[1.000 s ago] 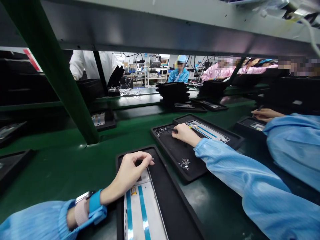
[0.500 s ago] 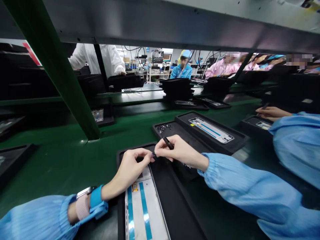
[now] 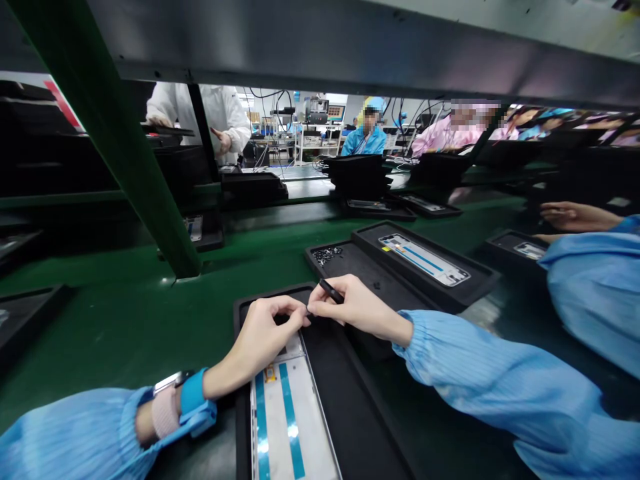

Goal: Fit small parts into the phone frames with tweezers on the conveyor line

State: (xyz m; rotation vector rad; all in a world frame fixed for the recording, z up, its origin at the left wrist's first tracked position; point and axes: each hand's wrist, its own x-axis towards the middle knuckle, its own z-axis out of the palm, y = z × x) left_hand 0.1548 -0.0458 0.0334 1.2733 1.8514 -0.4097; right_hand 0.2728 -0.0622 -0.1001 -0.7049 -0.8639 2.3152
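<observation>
My left hand (image 3: 263,337) rests on the top end of a white phone frame (image 3: 290,427) with blue strips, fingertips pinched together on something too small to make out. The frame lies in a black tray (image 3: 360,433) in front of me. My right hand (image 3: 350,308) is closed round a thin black tweezer-like tool (image 3: 331,291), its tip meeting my left fingertips. Just behind stands a flat black tray (image 3: 370,273) with a heap of tiny screws (image 3: 327,254) in its far corner.
Another black tray (image 3: 475,283) with a second phone frame (image 3: 424,259) sits behind right. A green post (image 3: 130,153) rises at left. A co-worker's blue sleeve (image 3: 590,280) and hand (image 3: 575,216) are at right. Stacked black trays and other workers fill the background.
My right hand came back from the screw tray's far corner to my left fingertips, carrying the tool. My left hand stayed put. The co-worker's hand at right lifted slightly.
</observation>
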